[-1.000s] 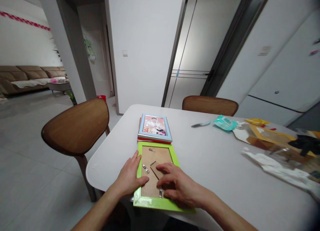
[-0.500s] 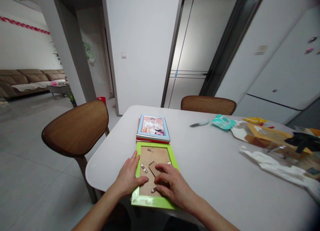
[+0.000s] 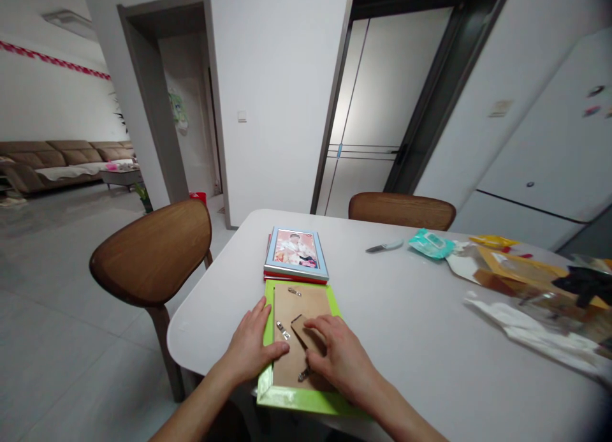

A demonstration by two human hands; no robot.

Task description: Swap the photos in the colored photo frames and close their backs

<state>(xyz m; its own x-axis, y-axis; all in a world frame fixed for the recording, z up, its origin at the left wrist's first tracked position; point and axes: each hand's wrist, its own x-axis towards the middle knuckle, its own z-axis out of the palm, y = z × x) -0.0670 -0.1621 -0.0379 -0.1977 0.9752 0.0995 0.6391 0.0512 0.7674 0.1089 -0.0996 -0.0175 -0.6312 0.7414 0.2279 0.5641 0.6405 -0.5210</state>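
A lime-green picture frame (image 3: 287, 398) lies face down at the table's near edge, showing its brown backing board (image 3: 285, 365). Several metal clips (image 3: 283, 330) sit on the board. My left hand (image 3: 251, 340) rests on the frame's left side, fingers stretched out and thumb over the board. On the board, a brown easel stand (image 3: 302, 335) is raised slightly along its left edge. My right hand (image 3: 342, 353) has it between thumb and fingers and covers its right part. Just beyond lies a light-blue picture frame (image 3: 322, 260) with a photo, stacked on a red one.
A knife (image 3: 385, 246) and a teal wipes packet (image 3: 431, 244) lie farther back on the white table (image 3: 406, 340). Packaging, with crumpled white wrapping (image 3: 521, 327), covers the right side. Wooden chairs stand at the left (image 3: 153, 254) and far side (image 3: 401, 210).
My right thumb and fingers have closed on the easel stand, and its left edge has lifted a little. My left hand stays on the frame. The whole view has shifted slightly.
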